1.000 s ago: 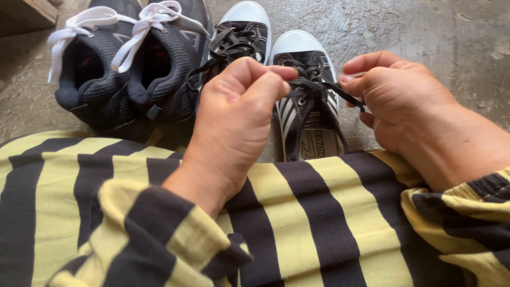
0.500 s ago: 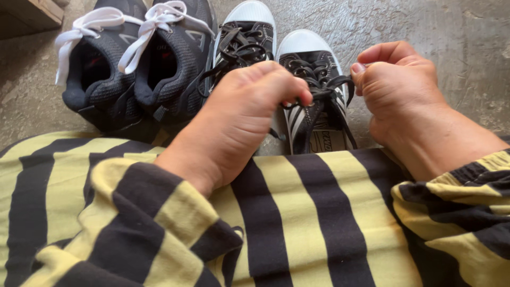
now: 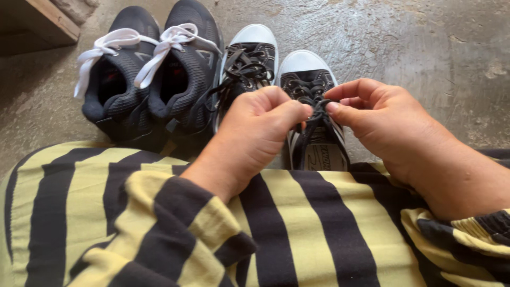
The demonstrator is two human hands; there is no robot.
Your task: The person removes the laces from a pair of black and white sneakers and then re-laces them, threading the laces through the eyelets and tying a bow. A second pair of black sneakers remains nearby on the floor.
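A black canvas sneaker with a white toe cap (image 3: pixel 309 79) stands on the concrete floor in front of my lap. My left hand (image 3: pixel 255 133) and my right hand (image 3: pixel 374 119) meet above its tongue, and both pinch its black lace (image 3: pixel 317 106) between thumb and fingers. The fingertips nearly touch over the lace. The sneaker's heel is hidden behind my striped clothing. Its twin sneaker (image 3: pixel 247 61) stands just to the left, with its laces in a loose tangle.
A pair of black mesh trainers with white laces (image 3: pixel 151 79) stands left of the sneakers. A wooden edge (image 3: pixel 50 21) shows at the top left. Yellow and black striped fabric (image 3: pixel 297 228) covers my lap and sleeves. Rough concrete floor (image 3: pixel 425 48) lies to the right.
My hands, apart and pulling the lace ends sideways before, have come together over the right sneaker's tongue. The view has tilted slightly, so the shoes sit lower in the frame.
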